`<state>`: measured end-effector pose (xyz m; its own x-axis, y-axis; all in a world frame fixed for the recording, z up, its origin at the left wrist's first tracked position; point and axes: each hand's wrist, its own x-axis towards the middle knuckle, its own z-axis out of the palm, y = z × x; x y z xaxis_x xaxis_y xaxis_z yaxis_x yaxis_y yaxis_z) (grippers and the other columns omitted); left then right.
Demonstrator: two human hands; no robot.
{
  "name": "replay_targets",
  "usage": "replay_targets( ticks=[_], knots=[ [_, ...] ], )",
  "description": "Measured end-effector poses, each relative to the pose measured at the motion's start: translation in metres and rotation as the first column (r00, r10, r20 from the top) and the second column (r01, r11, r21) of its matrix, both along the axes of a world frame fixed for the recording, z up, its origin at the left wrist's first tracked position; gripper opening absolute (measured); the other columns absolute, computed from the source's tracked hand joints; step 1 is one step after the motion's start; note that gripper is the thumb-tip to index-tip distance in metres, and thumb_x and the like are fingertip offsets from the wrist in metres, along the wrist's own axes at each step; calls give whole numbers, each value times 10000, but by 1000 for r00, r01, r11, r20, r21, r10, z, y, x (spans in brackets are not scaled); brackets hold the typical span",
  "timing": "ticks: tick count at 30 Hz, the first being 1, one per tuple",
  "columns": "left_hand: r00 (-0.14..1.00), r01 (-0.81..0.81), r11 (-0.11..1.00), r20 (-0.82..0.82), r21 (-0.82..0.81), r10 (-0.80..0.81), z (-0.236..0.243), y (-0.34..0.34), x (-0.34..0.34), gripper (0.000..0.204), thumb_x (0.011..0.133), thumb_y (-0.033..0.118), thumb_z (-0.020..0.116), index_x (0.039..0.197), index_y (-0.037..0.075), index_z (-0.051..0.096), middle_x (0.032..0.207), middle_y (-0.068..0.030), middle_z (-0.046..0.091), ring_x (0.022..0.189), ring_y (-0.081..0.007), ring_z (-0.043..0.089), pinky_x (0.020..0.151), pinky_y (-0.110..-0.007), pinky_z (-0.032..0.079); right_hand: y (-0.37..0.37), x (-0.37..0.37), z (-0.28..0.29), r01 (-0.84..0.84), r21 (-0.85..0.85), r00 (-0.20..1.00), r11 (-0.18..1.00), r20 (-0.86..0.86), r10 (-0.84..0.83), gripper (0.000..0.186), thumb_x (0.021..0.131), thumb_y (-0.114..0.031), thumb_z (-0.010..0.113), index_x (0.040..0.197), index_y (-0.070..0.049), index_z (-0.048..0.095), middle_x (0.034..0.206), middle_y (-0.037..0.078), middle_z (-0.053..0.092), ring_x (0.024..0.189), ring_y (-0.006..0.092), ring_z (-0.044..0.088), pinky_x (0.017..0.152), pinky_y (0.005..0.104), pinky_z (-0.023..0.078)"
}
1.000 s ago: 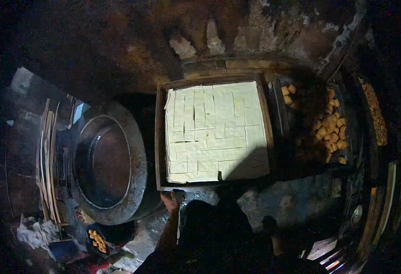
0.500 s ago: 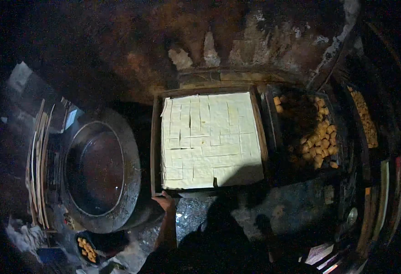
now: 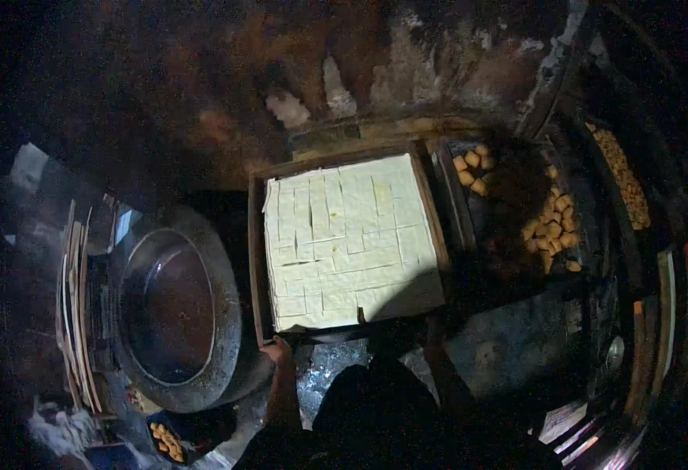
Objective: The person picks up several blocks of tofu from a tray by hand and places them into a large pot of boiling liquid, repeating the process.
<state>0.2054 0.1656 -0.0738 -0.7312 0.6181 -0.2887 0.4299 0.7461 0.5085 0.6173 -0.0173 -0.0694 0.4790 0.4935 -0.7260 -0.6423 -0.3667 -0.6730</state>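
Note:
A square wooden tray sits in front of me, holding a white slab that looks like tofu. Cuts divide the slab into uneven blocks, with narrow gaps between some of them. My left hand grips the tray's near left corner, its thumb over the frame. At the near right corner, my right hand is against or close beside the frame. Deep shadow hides its fingers, so I cannot tell how they are placed. My shadow also covers the slab's near right part.
Left of the tray stands a large round pan of dark liquid. Golden-brown cubes lie in a dark tray at right, with more in a long trough. Sticks lean at far left. A small dish of golden pieces is below the pan.
My right forearm has come into view, its hand reaching the tray's near right corner. My left hand stays at the left corner. The whole view has turned slightly.

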Motion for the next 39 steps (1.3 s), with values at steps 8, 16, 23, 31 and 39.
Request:
replay_targets(
  ticks=[8, 16, 23, 31, 39],
  knots=[
    [880, 63, 702, 292, 709, -374, -3, 24, -22, 647, 801, 292, 673, 1231, -90, 376, 958, -116, 561, 776, -207, 540, 655, -356, 466, 49, 19, 40, -5, 23, 997, 1000, 73, 3, 488, 955, -382, 452, 1352, -109, 370, 1335, 136, 419, 1095, 305, 529, 845, 447, 481],
    [451, -163, 780, 749, 604, -485, -14, 26, -65, 697, 748, 274, 755, 1250, -54, 402, 966, -105, 566, 797, -159, 552, 657, -352, 461, 43, 9, 28, -56, -6, 998, 998, 34, 57, 464, 947, -362, 468, 1323, -99, 400, 1294, 144, 455, 1078, 310, 543, 853, 444, 478],
    [841, -15, 842, 462, 540, -281, -9, 13, -41, 775, 756, 325, 743, 1303, -47, 339, 1073, -157, 527, 898, -235, 540, 764, -378, 441, 43, 28, 24, -107, -59, 993, 992, 50, 110, 443, 940, -344, 482, 1297, -89, 426, 1259, 151, 486, 1064, 314, 556, 861, 441, 475],
    [919, -13, 932, 371, 363, -132, -16, -7, -42, 865, 765, 384, 730, 1362, -39, 268, 1195, -216, 484, 1013, -321, 526, 886, -408, 419, 51, 26, 35, -250, -160, 961, 955, 79, 265, 419, 931, -324, 498, 1268, -78, 456, 1218, 159, 522, 1048, 318, 570, 869, 437, 472],
    [934, 356, 819, -210, 449, -290, 80, 0, -55, 731, 856, 302, 634, 1376, -48, 257, 1284, -290, 416, 1167, -392, 441, 1011, -434, 350, 67, 13, 52, -588, -340, 737, 734, 148, 659, 395, 923, -304, 515, 1238, -67, 487, 1178, 167, 558, 1031, 323, 584, 878, 434, 469]
  ],
)
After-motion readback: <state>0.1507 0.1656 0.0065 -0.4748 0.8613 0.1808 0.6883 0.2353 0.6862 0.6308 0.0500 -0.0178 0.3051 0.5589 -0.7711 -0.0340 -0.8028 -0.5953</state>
